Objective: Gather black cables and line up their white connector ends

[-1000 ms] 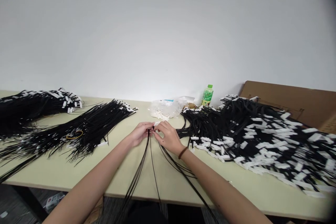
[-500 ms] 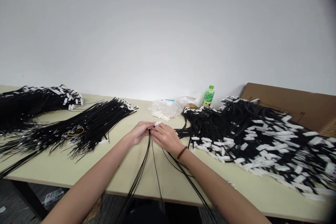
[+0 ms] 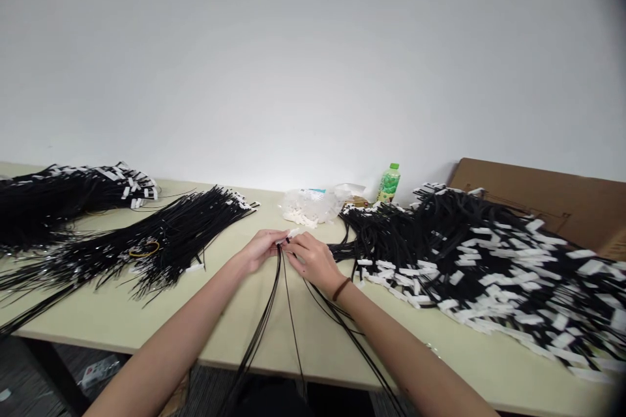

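My left hand (image 3: 264, 249) is closed on the upper ends of a few thin black cables (image 3: 267, 319), which hang down over the table's front edge. Close against it, my right hand (image 3: 312, 259) pinches at a small white piece (image 3: 293, 234) between the fingertips, where a short black cable end also shows. One single cable (image 3: 289, 313) runs down between the two hands. More black cables (image 3: 359, 345) pass under my right wrist and off the front edge. The fingertips partly hide how the white piece and cable meet.
Bundles of black cables with white ends lie at left (image 3: 195, 228) and right (image 3: 440, 254). Behind my hands are a clear bag of small white pieces (image 3: 306, 205) and a green-capped bottle (image 3: 388, 184). A cardboard sheet (image 3: 538, 199) leans at the wall.
The hands stay together at nearly the same spot. The right fingers have shifted slightly around the white piece, and the whole view has moved a little.
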Demonstrator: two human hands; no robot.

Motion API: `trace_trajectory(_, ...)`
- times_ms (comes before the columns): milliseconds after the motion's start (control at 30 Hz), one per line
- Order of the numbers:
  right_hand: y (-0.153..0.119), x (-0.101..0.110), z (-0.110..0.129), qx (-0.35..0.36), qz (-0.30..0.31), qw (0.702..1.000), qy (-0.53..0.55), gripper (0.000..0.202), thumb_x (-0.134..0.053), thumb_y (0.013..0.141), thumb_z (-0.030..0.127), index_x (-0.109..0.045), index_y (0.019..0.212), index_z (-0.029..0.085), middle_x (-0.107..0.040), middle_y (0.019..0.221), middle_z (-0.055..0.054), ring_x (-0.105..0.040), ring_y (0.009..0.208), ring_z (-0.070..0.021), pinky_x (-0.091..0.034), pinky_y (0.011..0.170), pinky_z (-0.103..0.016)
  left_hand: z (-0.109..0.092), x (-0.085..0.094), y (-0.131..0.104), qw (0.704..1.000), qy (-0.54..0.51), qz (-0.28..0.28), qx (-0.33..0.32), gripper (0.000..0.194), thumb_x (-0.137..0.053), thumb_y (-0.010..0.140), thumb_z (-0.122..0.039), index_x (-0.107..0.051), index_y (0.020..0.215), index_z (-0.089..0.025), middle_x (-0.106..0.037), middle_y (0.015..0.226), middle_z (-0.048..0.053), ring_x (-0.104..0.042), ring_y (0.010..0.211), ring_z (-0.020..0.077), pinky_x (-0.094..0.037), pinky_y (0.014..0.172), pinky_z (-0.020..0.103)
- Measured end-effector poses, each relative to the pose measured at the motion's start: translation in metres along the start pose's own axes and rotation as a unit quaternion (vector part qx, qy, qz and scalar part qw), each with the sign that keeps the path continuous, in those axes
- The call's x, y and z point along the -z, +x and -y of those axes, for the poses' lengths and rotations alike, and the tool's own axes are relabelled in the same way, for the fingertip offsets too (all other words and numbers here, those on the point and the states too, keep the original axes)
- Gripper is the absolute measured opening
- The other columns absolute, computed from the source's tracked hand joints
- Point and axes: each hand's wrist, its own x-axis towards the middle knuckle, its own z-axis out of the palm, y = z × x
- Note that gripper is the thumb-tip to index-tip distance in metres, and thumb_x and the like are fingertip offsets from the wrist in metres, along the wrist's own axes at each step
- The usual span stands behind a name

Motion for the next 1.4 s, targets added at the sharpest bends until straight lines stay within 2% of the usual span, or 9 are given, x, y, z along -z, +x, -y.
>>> trace_trajectory(133, -0.002, 0.005, -0.006, -0.089, -0.03, 0.994, 0.054, 0.013, -0.043, 0.086, 0.018, -0.056, 0.086, 0.017, -0.054, 0.081, -0.004, -0.049, 0.079, -0.0147, -0.041, 0.069, -0.025, 0.0, 0.002, 0.002, 1.0, -0.009, -0.008, -0.002, 0.02, -0.068, 0.063, -0.029, -0.065, 0.069, -0.01, -0.055, 0.061, 0.0, -0.047, 0.058, 0.0089, -0.036, 0.062, 0.023)
trace_trajectory(200, -0.003, 0.007, -0.01, -0.096, -0.039, 0.994, 0.046, 0.015, -0.042, 0.086, 0.017, -0.056, 0.089, 0.017, -0.054, 0.081, -0.004, -0.05, 0.079, -0.0143, -0.041, 0.069, -0.025, 0.001, 0.002, 0.003, 1.0, -0.011, -0.012, 0.0, 0.02, -0.068, 0.063, -0.028, -0.065, 0.07, -0.01, -0.055, 0.061, 0.001, -0.047, 0.058, 0.0088, -0.036, 0.061, 0.023)
trace_trajectory(333, -0.004, 0.009, -0.014, -0.029, -0.015, 0.999, -0.015, 0.017, -0.044, 0.086, 0.015, -0.058, 0.094, 0.017, -0.056, 0.083, -0.004, -0.05, 0.078, -0.0142, -0.041, 0.068, -0.024, 0.002, 0.002, 0.003, 1.0, -0.027, 0.007, 0.005, 0.019, -0.068, 0.064, -0.027, -0.065, 0.071, -0.01, -0.055, 0.061, 0.001, -0.047, 0.058, 0.0083, -0.035, 0.06, 0.022)
trace_trajectory(467, -0.002, 0.01, -0.01, 0.026, -0.007, 0.995, -0.092, 0.016, -0.043, 0.087, 0.016, -0.059, 0.091, 0.016, -0.058, 0.078, -0.003, -0.048, 0.072, -0.014, -0.038, 0.061, -0.025, 0.001, 0.001, 0.002, 0.998, -0.049, 0.042, 0.009, 0.015, -0.068, 0.065, -0.024, -0.064, 0.069, -0.01, -0.054, 0.062, 0.0, -0.046, 0.057, 0.0072, -0.034, 0.059, 0.021)
trace_trajectory(767, -0.001, 0.014, -0.007, 0.075, -0.007, 0.984, -0.16, 0.017, -0.043, 0.087, 0.014, -0.059, 0.093, 0.014, -0.059, 0.075, -0.004, -0.048, 0.071, -0.0157, -0.036, 0.059, -0.029, 0.002, -0.001, -0.001, 0.994, -0.062, 0.087, 0.003, 0.014, -0.067, 0.067, -0.022, -0.064, 0.07, -0.009, -0.054, 0.064, 0.001, -0.045, 0.059, 0.0071, -0.034, 0.059, 0.021)
trace_trajectory(867, 0.001, 0.014, -0.005, 0.048, -0.024, 0.992, -0.116, 0.017, -0.043, 0.086, 0.014, -0.059, 0.093, 0.015, -0.06, 0.079, -0.004, -0.049, 0.073, -0.0162, -0.039, 0.061, -0.029, 0.001, -0.003, -0.001, 0.993, -0.08, 0.081, -0.013, 0.012, -0.067, 0.067, -0.021, -0.063, 0.07, -0.01, -0.054, 0.064, 0.0, -0.046, 0.058, 0.007, -0.034, 0.058, 0.021)
trace_trajectory(1033, 0.005, 0.017, -0.006, -0.023, -0.072, 0.995, 0.064, 0.02, -0.041, 0.087, 0.014, -0.058, 0.096, 0.017, -0.061, 0.091, -0.005, -0.053, 0.086, -0.0149, -0.044, 0.076, -0.028, 0.002, -0.002, 0.002, 0.993, -0.103, 0.043, -0.032, 0.014, -0.065, 0.069, -0.024, -0.061, 0.073, -0.011, -0.054, 0.066, 0.0, -0.047, 0.057, 0.0066, -0.037, 0.055, 0.019)
trace_trajectory(1267, 0.013, 0.036, -0.004, -0.121, -0.158, 0.968, 0.152, 0.019, -0.044, 0.086, 0.019, -0.061, 0.092, 0.019, -0.064, 0.089, -0.004, -0.059, 0.083, -0.0147, -0.046, 0.077, -0.029, 0.004, 0.002, 0.006, 0.992, -0.119, 0.009, -0.039, 0.013, -0.058, 0.075, -0.023, -0.06, 0.076, -0.01, -0.056, 0.072, 0.004, -0.051, 0.057, 0.0073, -0.042, 0.054, 0.019)
trace_trajectory(1400, 0.019, 0.05, -0.002, -0.193, -0.218, 0.927, 0.238, 0.017, -0.046, 0.085, 0.024, -0.061, 0.09, 0.019, -0.064, 0.088, -0.005, -0.06, 0.082, -0.0156, -0.049, 0.076, -0.031, 0.001, 0.002, 0.008, 0.986, -0.157, -0.012, -0.05, 0.013, -0.053, 0.079, -0.02, -0.058, 0.073, -0.009, -0.056, 0.07, 0.004, -0.051, 0.057, 0.0074, -0.043, 0.054, 0.019)
